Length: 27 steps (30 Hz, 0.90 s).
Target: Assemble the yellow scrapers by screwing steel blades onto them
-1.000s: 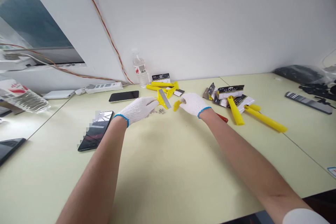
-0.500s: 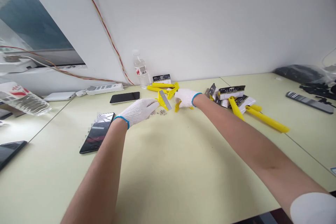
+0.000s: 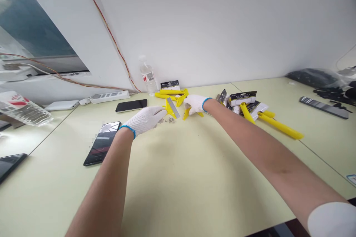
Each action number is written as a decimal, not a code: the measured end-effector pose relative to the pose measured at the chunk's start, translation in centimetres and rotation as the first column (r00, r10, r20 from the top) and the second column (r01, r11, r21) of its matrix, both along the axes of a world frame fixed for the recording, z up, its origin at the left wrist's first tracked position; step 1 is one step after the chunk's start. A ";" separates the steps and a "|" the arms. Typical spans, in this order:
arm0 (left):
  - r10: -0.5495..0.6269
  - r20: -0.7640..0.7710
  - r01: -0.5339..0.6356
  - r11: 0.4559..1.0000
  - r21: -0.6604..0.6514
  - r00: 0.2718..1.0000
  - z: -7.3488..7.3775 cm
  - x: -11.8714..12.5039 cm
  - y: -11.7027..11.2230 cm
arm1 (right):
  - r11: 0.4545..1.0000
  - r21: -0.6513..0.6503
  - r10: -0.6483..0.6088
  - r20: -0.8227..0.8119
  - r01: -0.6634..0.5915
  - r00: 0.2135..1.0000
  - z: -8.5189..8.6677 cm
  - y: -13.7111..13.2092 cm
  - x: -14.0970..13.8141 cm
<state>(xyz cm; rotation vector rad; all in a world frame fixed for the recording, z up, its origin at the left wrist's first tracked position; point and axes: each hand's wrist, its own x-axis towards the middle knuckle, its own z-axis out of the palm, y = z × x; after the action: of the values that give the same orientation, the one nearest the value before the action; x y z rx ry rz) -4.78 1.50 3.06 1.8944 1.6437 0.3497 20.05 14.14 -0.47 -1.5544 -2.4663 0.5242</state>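
Observation:
My left hand (image 3: 146,119), in a white knit glove with a blue cuff, is closed on a yellow scraper head. Its flat metal blade (image 3: 173,108) faces right. Below the blade lies a small pile of tiny metal pieces (image 3: 170,120), perhaps screws. In a matching glove, my right hand (image 3: 194,103) has its fingers bent down over yellow scraper heads (image 3: 187,113) on the table. My palm hides part of them, and the fingertips are out of sight. Just behind, more yellow scraper parts (image 3: 172,92) lie together beside a black-and-white package card (image 3: 170,85).
To the right are yellow scraper handles (image 3: 280,125) and packages (image 3: 243,98). Phones (image 3: 131,105) and a tablet-like black device (image 3: 102,143) lie left. A water bottle (image 3: 148,76) stands near the wall, by a power strip (image 3: 110,96). Another bottle (image 3: 26,109) lies far left.
The whole view has shifted slightly. My left hand still holds the scraper head, its blade turned a little. My right hand stays over the yellow pieces.

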 end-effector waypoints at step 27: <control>-0.067 0.017 0.066 0.997 0.036 0.998 -1.1 0.2 0.4 | 0.997 -0.065 -0.053 -0.055 0.049 0.997 4.1 -8.7 5.0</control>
<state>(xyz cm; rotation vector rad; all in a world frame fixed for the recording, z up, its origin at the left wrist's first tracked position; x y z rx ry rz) -4.63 1.90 1.95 1.9613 1.5685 0.3698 25.04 5.43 3.61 -1.5987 -2.3841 0.6353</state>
